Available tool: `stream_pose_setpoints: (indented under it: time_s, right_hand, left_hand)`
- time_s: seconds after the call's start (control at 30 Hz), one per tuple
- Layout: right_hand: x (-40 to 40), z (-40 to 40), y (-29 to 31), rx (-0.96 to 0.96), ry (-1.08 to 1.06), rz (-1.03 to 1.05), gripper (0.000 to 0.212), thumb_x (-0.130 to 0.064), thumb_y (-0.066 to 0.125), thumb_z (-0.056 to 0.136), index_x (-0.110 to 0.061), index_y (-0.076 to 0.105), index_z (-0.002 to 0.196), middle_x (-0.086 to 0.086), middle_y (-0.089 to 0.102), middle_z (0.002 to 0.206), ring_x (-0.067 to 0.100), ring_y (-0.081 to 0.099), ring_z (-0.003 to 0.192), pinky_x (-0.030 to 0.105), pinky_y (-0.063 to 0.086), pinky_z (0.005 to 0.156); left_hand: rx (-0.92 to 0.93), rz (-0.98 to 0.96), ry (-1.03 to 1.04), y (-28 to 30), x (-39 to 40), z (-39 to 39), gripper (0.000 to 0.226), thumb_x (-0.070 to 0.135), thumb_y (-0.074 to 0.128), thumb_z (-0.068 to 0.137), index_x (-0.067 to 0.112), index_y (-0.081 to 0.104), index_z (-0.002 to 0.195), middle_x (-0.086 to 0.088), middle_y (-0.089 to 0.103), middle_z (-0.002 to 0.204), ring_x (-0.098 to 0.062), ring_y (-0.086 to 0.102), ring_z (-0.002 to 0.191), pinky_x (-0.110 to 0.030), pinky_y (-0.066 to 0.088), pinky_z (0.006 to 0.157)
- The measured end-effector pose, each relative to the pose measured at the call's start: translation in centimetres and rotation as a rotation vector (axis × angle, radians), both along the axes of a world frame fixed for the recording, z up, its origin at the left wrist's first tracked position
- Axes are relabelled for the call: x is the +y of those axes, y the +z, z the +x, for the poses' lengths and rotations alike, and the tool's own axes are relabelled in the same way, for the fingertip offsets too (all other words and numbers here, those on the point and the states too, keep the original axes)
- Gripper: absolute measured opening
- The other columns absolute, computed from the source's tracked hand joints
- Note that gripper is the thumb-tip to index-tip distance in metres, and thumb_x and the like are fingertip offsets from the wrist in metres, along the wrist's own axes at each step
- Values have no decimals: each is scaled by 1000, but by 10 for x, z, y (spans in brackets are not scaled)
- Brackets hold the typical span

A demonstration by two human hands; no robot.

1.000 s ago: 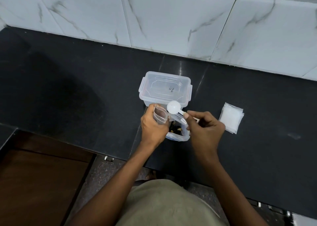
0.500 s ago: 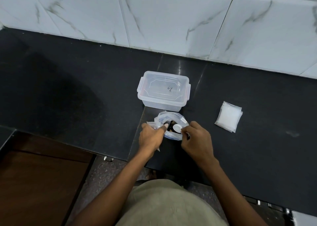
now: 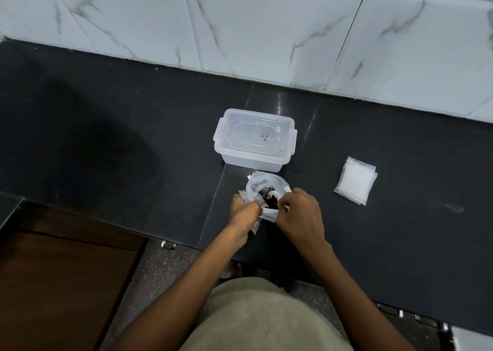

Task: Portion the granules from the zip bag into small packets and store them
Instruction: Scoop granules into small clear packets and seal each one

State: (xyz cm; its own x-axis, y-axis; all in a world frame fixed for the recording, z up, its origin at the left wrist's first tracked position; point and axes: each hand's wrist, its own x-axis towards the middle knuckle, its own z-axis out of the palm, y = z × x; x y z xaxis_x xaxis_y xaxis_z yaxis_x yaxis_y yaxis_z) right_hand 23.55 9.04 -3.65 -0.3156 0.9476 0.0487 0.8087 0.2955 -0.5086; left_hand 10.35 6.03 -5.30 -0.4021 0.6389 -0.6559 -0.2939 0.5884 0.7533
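Head view: While the zip bag [image 3: 262, 190] stands open on the black tabletop [image 3: 400, 233], both hands are held at its mouth.
Zip bag: It is set near the front edge of the tabletop, just in front of the container, and dark granules [image 3: 270, 200] are seen inside its mouth.
Left hand: The left hand [image 3: 244, 212] is curled at the bag's left rim, and clear plastic is gripped in it; whether a small packet is held along with the rim cannot be told.
Right hand: The right hand [image 3: 298, 212] is curled at the right rim, and a white spoon handle [image 3: 286, 206] appears to be pinched in its fingers; the scoop end is hidden.
Container: A clear plastic container [image 3: 254, 144] with its lid clipped on is seen behind the bag.
Packets: A stack of small clear packets [image 3: 356, 184] lies flat on the tabletop, well to the right of the bag.
Wall: Marbled white tiles [image 3: 266, 30] are seen behind the tabletop.
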Motion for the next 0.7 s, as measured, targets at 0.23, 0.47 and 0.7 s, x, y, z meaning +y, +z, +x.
stream_pose_setpoints:
  time_s: [0.23, 0.47, 0.7]
  right_hand:
    - [4, 2, 8, 246, -169, -232, 7, -5, 78, 78, -12, 80, 77, -3, 74, 79, 9, 68, 73, 26, 56, 71]
    - [6, 13, 3, 518, -492, -447, 10, -7, 83, 77, -17, 81, 73, -4, 75, 70, 7, 70, 64, 25, 59, 66]
    - [5, 10, 4, 603, -509, -476, 10, -7, 84, 78, -15, 80, 73, -1, 75, 70, 6, 68, 60, 23, 56, 62]
  left_hand:
    - [-33, 45, 0, 0, 1, -2, 40, -13, 50, 79, 7, 53, 114, -11, 63, 96, -21, 61, 82, -35, 50, 66]
    - [-7, 62, -45, -6, -1, -6, 39, -12, 56, 79, 10, 56, 112, -10, 66, 96, -21, 63, 82, -33, 53, 63]
    - [28, 58, -24, -7, 0, -10, 35, -9, 59, 79, 12, 56, 108, -10, 67, 96, -20, 63, 77, -32, 53, 60]
